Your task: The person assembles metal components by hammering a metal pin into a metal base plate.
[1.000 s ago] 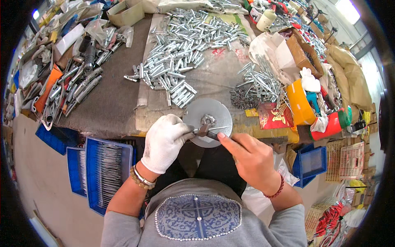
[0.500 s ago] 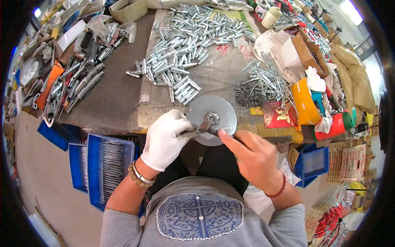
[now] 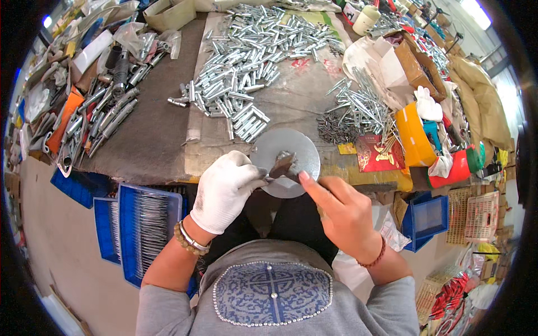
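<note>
1. Bench (image 3: 151,123): dark cloth top, spreads left, right and beyond the grey disc, whose near part laps over the bench edge in view.
2. Tube pile (image 3: 241,67): short silver metal tubes, loose heap beyond the disc and leaning left; a neater row sits just off the disc's far-left rim.
3. Blue tray (image 3: 126,235): lower than the disc, off to its left, long thin metal rods inside.
4. Rod pile (image 3: 364,109): thin silver rods, beyond the disc and to its right.
5. Right hand (image 3: 347,215): bare, red bead bracelet, near right of the disc; fingers curled round the tool handle, index finger laid along it.
6. Left hand (image 3: 224,193): white glove, near left of the disc; thumb and fingers pinched on a thin piece.
7. Grey disc (image 3: 300,145): round, flat, ahead of both hands.
8. Orange-yellow box (image 3: 413,136): well right of the disc.
9. Red card (image 3: 381,154): gold print, right of the disc, nearer than the box.
10. Hammer-like tool (image 3: 283,167): brownish head over the disc's middle, handle toward its right rim.
11. Thin piece (image 3: 270,179): over the disc's near-left part, beside the tool head; mostly hidden, contact unclear.
</note>
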Available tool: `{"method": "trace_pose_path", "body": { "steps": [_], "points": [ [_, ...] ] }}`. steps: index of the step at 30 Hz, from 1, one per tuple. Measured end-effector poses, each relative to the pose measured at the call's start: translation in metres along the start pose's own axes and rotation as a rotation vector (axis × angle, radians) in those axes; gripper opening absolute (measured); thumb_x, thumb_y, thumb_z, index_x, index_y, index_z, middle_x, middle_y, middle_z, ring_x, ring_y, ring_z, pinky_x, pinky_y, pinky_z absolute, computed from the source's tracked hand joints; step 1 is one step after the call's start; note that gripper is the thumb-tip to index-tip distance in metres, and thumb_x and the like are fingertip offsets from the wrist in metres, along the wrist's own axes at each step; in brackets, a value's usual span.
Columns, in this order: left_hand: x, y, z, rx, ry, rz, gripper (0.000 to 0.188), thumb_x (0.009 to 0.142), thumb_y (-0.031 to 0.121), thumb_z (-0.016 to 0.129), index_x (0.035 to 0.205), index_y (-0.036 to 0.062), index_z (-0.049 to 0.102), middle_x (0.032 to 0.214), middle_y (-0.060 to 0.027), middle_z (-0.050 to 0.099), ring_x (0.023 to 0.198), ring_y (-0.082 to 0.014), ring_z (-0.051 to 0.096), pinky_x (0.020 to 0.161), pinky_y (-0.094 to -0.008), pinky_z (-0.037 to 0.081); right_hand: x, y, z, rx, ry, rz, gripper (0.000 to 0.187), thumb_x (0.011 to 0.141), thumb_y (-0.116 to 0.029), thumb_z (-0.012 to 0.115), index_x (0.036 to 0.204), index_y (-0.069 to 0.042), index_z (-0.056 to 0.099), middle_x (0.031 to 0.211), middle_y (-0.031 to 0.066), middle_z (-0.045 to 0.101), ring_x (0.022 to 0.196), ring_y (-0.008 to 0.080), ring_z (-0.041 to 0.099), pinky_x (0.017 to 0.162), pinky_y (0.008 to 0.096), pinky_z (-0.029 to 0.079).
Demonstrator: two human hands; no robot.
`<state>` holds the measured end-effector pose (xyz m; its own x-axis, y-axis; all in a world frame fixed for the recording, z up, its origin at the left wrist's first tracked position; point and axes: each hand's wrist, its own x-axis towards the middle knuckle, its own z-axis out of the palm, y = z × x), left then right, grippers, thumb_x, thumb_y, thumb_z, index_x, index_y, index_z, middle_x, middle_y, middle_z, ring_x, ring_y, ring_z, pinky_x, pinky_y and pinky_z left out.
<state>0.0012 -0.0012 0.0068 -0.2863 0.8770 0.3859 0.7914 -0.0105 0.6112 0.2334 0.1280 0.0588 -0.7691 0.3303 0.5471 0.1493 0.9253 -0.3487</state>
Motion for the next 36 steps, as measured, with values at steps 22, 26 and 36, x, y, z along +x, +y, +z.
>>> {"method": "trace_pose_path", "body": {
  "steps": [22, 26, 36],
  "points": [
    [0.0, -0.003, 0.002, -0.118, -0.019, -0.061, 0.016, 0.08, 0.008, 0.088, 0.094, 0.0057, 0.081, 0.09, -0.0106, 0.068, 0.089, -0.0309, 0.069, 0.079, -0.0411, 0.055, 0.017, 0.045, 0.009, 0.122, -0.224, 0.248, 0.053, 0.082, 0.004, 0.071, 0.132, -0.012, 0.076, 0.101, 0.0127, 0.065, 0.093, 0.0357, 0.067, 0.081, 0.0461, 0.055],
    [0.0, -0.005, 0.002, -0.102, -0.018, -0.039, 0.017, 0.081, 0.007, 0.09, 0.097, 0.0049, 0.083, 0.09, -0.0086, 0.067, 0.087, -0.0251, 0.066, 0.078, -0.0358, 0.053, 0.018, 0.032, 0.019, -0.097, -0.038, 0.034, 0.044, 0.081, 0.0, 0.073, 0.123, -0.012, 0.077, 0.101, 0.0104, 0.065, 0.098, 0.0318, 0.065, 0.085, 0.0422, 0.054],
    [0.001, -0.005, 0.003, -0.106, -0.007, -0.021, 0.017, 0.08, 0.006, 0.09, 0.096, 0.005, 0.083, 0.091, -0.0087, 0.067, 0.085, -0.0252, 0.066, 0.077, -0.0356, 0.053, 0.013, 0.032, 0.04, 0.011, -0.174, -0.008, 0.018, 0.083, -0.002, 0.071, 0.1, -0.008, 0.07, 0.098, 0.0082, 0.061, 0.098, 0.0296, 0.063, 0.088, 0.0426, 0.053]
  ]
}}
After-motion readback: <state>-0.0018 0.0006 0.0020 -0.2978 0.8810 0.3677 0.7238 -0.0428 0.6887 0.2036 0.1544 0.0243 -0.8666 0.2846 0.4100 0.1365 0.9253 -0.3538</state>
